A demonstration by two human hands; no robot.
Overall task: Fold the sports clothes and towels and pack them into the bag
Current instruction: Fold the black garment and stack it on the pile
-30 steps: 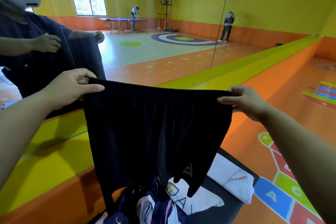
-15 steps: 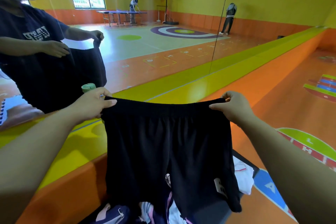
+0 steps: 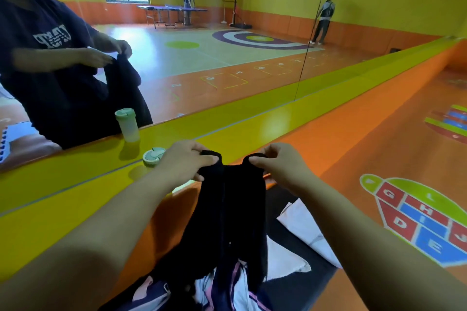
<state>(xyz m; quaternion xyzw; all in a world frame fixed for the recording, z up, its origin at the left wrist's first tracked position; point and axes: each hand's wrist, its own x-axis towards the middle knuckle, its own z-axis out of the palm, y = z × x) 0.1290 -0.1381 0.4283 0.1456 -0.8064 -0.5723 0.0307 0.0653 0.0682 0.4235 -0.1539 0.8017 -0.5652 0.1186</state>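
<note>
The shorts (image 3: 232, 209) are plain black, the towel (image 3: 305, 232) white, the bottle (image 3: 153, 156) pale green, the floor (image 3: 353, 154) orange with lettered squares.

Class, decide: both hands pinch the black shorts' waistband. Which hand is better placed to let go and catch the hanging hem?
Probably the right hand: its side of the black shorts hangs beside bare mat, while the left hand sits close by the green-lidded cup.
</note>
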